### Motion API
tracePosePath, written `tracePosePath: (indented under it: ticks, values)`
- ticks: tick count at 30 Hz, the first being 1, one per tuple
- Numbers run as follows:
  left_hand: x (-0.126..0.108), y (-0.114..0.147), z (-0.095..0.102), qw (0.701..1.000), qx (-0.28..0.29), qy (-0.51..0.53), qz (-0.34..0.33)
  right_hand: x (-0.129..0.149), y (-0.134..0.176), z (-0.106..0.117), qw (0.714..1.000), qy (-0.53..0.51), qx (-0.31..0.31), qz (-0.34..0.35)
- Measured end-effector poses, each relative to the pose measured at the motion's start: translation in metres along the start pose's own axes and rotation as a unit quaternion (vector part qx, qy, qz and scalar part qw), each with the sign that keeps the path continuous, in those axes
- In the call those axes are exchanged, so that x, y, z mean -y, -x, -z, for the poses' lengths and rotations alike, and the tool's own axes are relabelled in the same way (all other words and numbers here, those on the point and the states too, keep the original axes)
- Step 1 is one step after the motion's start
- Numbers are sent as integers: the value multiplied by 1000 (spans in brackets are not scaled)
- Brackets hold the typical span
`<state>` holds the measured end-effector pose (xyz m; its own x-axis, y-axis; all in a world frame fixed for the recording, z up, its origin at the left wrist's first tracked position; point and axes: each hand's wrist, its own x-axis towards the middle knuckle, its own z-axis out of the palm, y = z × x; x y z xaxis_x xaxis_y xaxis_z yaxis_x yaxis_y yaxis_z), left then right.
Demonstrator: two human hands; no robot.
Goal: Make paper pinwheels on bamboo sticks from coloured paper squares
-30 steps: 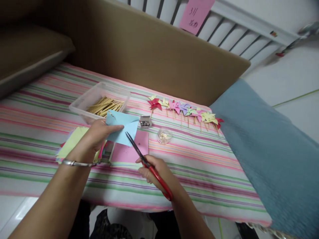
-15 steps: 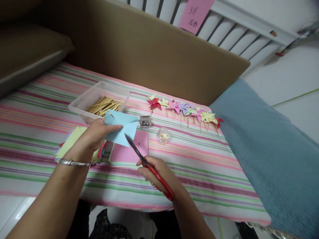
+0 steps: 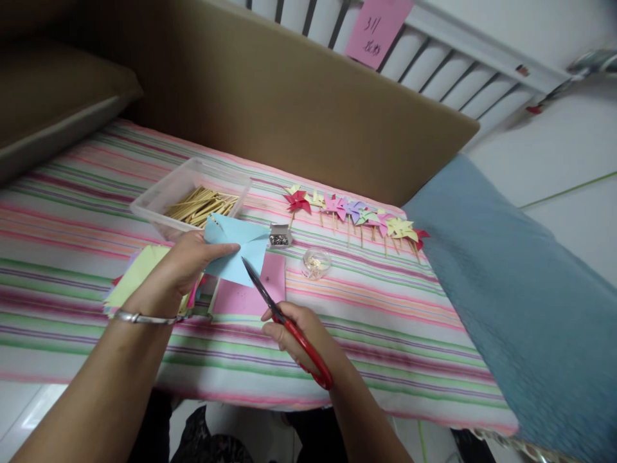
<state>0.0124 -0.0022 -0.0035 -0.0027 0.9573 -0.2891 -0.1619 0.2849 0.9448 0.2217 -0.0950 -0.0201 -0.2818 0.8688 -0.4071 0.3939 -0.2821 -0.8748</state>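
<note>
1. Left hand [image 3: 190,260] pinches a blue sheet [image 3: 234,265], thumb on top, seemingly to steady it.
2. Right hand [image 3: 306,331] grips red-handled scissors [image 3: 267,296], blades [image 3: 255,278] at the sheet's near edge.
3. The sheet is held above pink paper [image 3: 248,301], near a tub [image 3: 149,212] of sticks [image 3: 205,204].
4. Pinwheels [image 3: 353,210] lie farther right, perhaps out of the way.

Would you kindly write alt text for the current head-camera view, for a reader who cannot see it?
A person's left hand holds light-blue paper while the right hand holds red-handled scissors, which overlap it in this view. On a striped cloth are pink paper, a clear box of thin sticks and a row of colourful paper pinwheels.
</note>
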Motion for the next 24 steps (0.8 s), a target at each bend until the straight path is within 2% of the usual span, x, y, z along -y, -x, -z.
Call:
tracePosePath:
  ticks: [17,21,24]
  values:
    - [-1,1,0,1000,-6,4,-14,-4,-1,0,1000,19,14,-8]
    - [1,-2,3,1000,-22,-6,-19,-14,1,12,997,59,40,12]
    - [1,-3,5,999,-34,-9,-12,-19,5,31,997,42,50,45]
